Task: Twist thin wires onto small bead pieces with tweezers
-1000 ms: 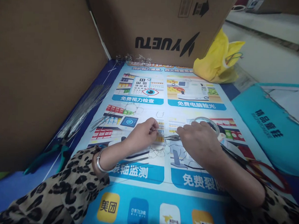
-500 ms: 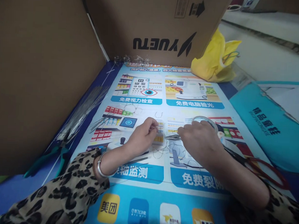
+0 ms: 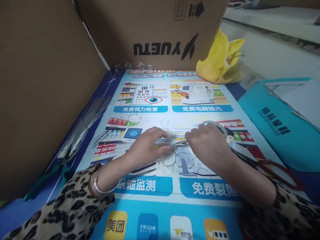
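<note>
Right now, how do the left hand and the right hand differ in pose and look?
The left hand has its thumb and fingers apart; the right hand is curled round pliers. The left hand has a bracelet at its wrist; the right hand shows none. Both are over the poster.

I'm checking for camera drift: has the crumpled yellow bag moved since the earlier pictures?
No. The crumpled yellow bag shifts only with the view; it keeps its place against the brown cardboard box.
</note>
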The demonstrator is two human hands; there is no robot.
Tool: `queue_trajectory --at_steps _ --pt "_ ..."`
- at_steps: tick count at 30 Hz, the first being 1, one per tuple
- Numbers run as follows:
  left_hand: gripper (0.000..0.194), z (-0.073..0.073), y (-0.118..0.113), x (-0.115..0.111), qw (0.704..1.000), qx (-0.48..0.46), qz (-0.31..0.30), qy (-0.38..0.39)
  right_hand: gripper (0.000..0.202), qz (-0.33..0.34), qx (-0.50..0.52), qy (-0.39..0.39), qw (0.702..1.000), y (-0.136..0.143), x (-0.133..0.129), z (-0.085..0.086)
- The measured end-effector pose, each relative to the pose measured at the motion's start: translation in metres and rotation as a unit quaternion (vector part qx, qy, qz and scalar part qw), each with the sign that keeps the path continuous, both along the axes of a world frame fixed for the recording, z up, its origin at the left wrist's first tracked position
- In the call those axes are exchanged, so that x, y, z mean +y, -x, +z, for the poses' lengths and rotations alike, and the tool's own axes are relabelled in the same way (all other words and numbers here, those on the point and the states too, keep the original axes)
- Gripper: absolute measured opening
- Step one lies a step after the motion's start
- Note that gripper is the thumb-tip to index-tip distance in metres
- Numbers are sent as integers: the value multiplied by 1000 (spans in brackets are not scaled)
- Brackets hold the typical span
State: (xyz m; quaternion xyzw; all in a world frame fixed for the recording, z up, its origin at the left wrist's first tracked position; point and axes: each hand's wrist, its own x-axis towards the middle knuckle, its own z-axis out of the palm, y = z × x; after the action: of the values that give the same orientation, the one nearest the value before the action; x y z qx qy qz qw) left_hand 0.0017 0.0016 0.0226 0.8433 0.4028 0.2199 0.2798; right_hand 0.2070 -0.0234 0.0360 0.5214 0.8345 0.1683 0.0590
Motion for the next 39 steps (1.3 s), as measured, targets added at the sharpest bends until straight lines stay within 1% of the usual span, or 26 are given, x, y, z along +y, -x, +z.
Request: queue_trajectory --at_steps 2,4,8,14,22,26,30,34,39 --pt "15 -2 -2 0 998 10 -17 -65 19 2 5 7 1000 1 0 0" --pt "8 -5 -3 0 994 31 -29 -103 18 3 6 14 1000 2 0 0" --pt "11 -11 -3 -2 988 52 -45 -135 18 4 12 23 1000 2 0 0" --pt "12 -14 -4 -4 983 43 -26 -177 21 8 7 28 1000 -1 -5 5" --pt "12 -20 -8 -5 987 26 -25 -158 22 -42 -47 113 992 10 -18 12" --pt "11 -22 -8 -8 987 12 -34 -159 22 -69 -84 132 985 18 -21 18" --pt "12 -20 -9 -9 986 2 -30 -163 22 -87 -109 145 980 25 -23 22" --pt "14 -20 -9 -9 987 3 -43 -152 22 -81 -104 152 979 28 -21 24" --pt "15 -21 -7 -9 990 8 -69 -123 23 -66 -82 141 984 30 -16 23"
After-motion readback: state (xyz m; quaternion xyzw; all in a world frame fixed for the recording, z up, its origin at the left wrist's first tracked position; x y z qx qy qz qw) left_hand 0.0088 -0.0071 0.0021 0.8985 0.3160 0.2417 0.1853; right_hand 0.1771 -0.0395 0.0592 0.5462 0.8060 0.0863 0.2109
